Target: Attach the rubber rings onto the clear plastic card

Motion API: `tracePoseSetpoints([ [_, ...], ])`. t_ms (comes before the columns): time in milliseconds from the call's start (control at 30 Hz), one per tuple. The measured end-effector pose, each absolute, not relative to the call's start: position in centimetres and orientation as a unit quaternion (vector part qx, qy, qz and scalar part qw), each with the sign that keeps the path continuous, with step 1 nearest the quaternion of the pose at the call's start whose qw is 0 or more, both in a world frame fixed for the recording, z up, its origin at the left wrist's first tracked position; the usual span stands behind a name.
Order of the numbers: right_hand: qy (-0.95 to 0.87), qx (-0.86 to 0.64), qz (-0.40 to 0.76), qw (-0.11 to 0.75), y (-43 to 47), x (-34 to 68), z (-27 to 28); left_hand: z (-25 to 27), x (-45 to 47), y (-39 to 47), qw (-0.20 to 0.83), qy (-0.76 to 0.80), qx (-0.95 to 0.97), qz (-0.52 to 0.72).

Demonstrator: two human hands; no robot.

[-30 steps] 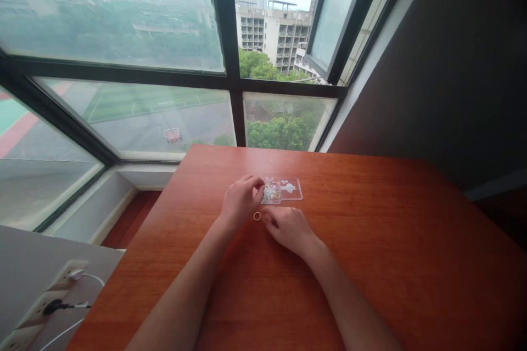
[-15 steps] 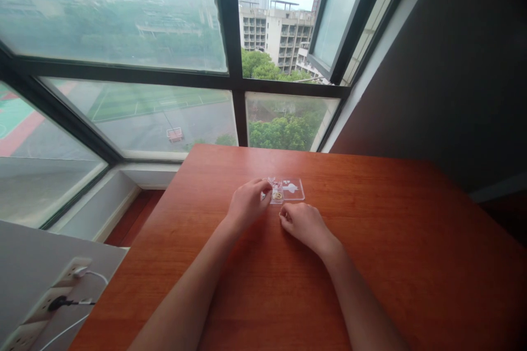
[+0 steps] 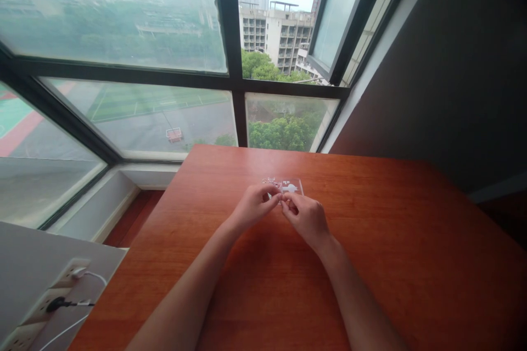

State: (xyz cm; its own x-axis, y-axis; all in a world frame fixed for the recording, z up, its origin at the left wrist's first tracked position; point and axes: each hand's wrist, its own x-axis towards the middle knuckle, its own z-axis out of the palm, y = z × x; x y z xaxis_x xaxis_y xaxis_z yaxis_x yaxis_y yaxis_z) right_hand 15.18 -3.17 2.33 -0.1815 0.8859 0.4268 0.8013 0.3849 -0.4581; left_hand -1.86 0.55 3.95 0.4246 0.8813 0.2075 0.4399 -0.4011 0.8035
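My left hand (image 3: 257,202) and my right hand (image 3: 305,216) meet fingertip to fingertip over the table. Both are closed in a pinch; whatever sits between the fingertips is too small to make out. Just beyond them lies a clear plastic box (image 3: 302,187) with its transparent lid laid open to the right, a white printed shape showing on it. Small shiny pieces (image 3: 270,181) are at its left part, which my left hand mostly covers.
The reddish-brown wooden table (image 3: 391,241) reaches to the window frame (image 3: 239,85) at the back. A dark wall (image 3: 444,77) rises on the right. At the lower left are wall sockets (image 3: 61,296) with plugs and a white cable (image 3: 96,274).
My left hand has shifted right, and my right hand has risen slightly, so their fingertips now meet. The hands hide more of the clear box than before.
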Motion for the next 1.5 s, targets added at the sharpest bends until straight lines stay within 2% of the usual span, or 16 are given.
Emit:
tracePoseSetpoints([
  [100,-0.764,-0.561,0.066,0.311,-3.1,15.4,2.3,3.8,-1.9,0.6,0.314,0.433,0.779,0.327],
  [267,-0.75,-0.603,0.078,0.262,-2.9,15.8,2.3,3.0,-1.9,0.6,0.185,0.474,0.814,0.28],
  [400,-0.74,-0.623,0.085,0.241,-2.9,15.9,2.5,2.6,-2.0,0.5,0.151,0.484,0.824,0.252],
  [633,-0.721,-0.641,0.112,0.238,-2.6,16.6,2.7,3.3,-2.7,0.7,0.141,0.5,0.818,0.247],
  [900,-0.663,-0.714,0.057,0.218,-1.3,18.7,1.3,2.5,-4.9,2.2,0.15,0.581,0.767,0.226],
  [1067,-0.663,-0.719,0.017,0.21,-1.1,18.8,-0.2,1.7,-5.5,2.6,0.161,0.539,0.8,0.209],
  [1333,-0.688,-0.675,0.034,0.265,-1.0,17.8,-1.0,2.0,-4.7,1.9,0.127,0.52,0.821,0.197],
  [1500,-0.651,-0.659,0.148,0.347,-1.0,17.6,-0.3,2.2,-4.1,1.7,0.128,0.518,0.825,0.185],
])
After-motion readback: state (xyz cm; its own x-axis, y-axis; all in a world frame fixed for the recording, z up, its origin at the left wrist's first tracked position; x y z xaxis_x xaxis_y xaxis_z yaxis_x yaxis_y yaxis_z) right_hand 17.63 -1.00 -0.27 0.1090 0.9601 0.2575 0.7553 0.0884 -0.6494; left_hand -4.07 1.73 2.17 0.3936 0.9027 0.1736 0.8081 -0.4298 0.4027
